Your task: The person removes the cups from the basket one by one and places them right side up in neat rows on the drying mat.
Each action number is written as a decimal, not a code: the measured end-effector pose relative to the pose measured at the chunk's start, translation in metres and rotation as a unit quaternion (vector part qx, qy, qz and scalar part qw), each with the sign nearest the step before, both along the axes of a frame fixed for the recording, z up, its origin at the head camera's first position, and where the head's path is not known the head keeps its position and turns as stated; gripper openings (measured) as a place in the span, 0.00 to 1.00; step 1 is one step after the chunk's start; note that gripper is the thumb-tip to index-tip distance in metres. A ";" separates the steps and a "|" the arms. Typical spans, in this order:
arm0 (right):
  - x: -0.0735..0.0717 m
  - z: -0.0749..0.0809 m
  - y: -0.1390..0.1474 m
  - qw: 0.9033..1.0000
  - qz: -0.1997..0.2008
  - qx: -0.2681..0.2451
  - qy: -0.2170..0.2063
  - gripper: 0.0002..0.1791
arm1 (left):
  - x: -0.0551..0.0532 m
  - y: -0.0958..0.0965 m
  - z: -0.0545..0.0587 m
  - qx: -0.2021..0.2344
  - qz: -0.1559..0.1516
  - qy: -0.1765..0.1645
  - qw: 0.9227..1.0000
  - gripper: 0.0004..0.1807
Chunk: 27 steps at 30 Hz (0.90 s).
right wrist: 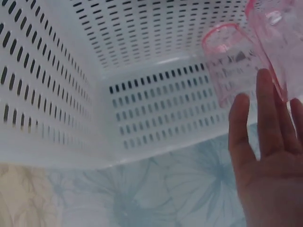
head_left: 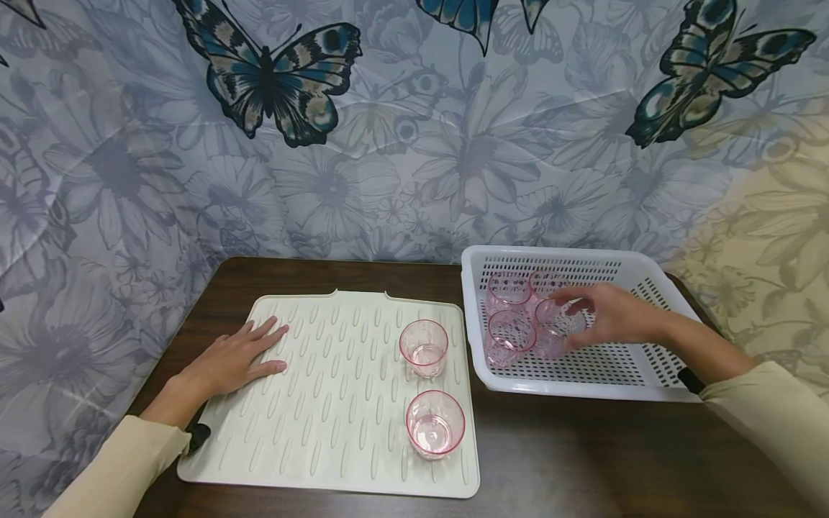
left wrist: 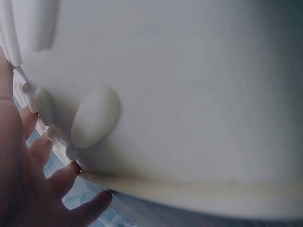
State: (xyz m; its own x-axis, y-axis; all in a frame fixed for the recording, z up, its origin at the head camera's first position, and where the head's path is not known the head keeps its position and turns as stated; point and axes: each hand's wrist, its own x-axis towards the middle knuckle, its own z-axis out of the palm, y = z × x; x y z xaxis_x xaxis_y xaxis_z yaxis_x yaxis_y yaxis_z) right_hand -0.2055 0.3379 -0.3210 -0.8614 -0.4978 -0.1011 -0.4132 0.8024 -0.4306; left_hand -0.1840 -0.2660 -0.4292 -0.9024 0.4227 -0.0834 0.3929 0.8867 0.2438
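Inside the white plastic basket (head_left: pixel 648 374), several clear pink-rimmed glasses stand together at the left end. My right hand (head_left: pixel 609 316) reaches in from the right and grips one of these, the front right glass (head_left: pixel 550 320), fingers at its far side and thumb nearer me. In the right wrist view, the fingers of that hand lie against a pink glass (right wrist: pixel 289 42), with another glass (right wrist: pixel 232 66) beyond. My left hand (head_left: pixel 236 360) rests with spread fingers on the left edge of a cream draining board (head_left: pixel 330 446) with raised oval ribs.
Two more pink-rimmed glasses, a farther one (head_left: pixel 424 345) and a nearer one (head_left: pixel 435 424), stand upright along the board's right side. Board and basket sit side by side on a dark wooden table (head_left: pixel 550 460). Behind hangs a butterfly-print cloth (head_left: pixel 388 180).
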 end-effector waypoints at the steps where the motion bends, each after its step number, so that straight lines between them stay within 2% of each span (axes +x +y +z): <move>1: 0.000 0.003 0.000 1.000 -0.005 0.004 0.011 0.47 | 0.000 0.000 0.000 0.000 0.000 0.000 1.000 0.41; 5: 0.001 0.013 -0.001 0.998 -0.015 0.007 0.057 0.44 | 0.000 0.000 0.000 -0.001 0.001 0.000 1.000 0.41; 10: 0.003 0.023 -0.002 0.994 -0.016 -0.013 0.106 0.40 | 0.000 0.000 0.001 -0.005 -0.002 0.001 1.000 0.41; 15: 0.005 0.028 -0.009 0.985 -0.032 -0.032 0.169 0.37 | 0.000 0.000 0.000 -0.003 -0.002 -0.001 1.000 0.41; 19: 0.007 0.032 -0.019 0.976 -0.025 -0.050 0.209 0.36 | 0.000 0.000 0.000 -0.004 -0.003 -0.001 1.000 0.41; 23: 0.011 0.036 -0.031 0.972 -0.012 -0.070 0.223 0.37 | 0.000 0.000 0.001 -0.005 -0.004 0.001 1.000 0.41; 27: 0.017 0.040 -0.048 0.974 -0.014 -0.079 0.213 0.38 | 0.000 0.001 0.002 -0.003 -0.005 0.003 1.000 0.41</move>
State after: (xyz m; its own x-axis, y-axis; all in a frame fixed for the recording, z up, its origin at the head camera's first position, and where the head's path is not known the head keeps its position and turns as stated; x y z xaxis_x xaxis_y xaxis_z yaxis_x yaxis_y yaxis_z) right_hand -0.1883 0.2900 -0.2811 -0.8221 -0.4534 0.3443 -0.5599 0.7534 -0.3449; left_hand -0.1839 -0.2652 -0.4276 -0.8989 0.4308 -0.0802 0.4030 0.8845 0.2353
